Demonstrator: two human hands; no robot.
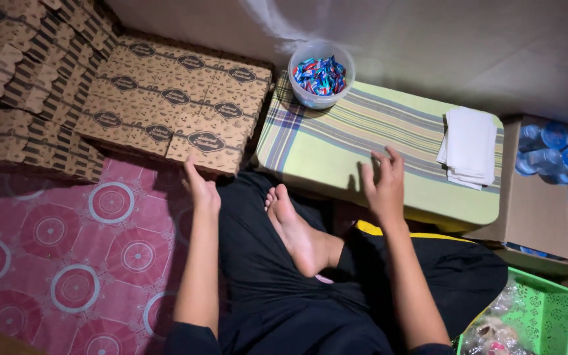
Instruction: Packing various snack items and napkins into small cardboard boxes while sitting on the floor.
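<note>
left hand (202,187): fingers (190,168) held together and pointing up, empty, tips touching the near edge of the closest flat brown cardboard box (206,146). box lying just above the fingertips, front one of a stack of printed boxes (165,98) spread over the pink patterned mat (54,243).

right hand (384,187): fingers (396,160) spread and slightly curled, pinching nothing, resting on the near edge of the low table under a green striped cloth (336,131). beyond the fingers, well apart to the right on the cloth, a folded pile of white napkins (471,146); at the far left corner, a clear plastic tub of blue and red wrapped candies (321,73).

between the forearms, a bare foot (295,227) on black clothing. further right, a carton of sealed water cups (557,154); at lower right, a green plastic basket (547,309).
</note>
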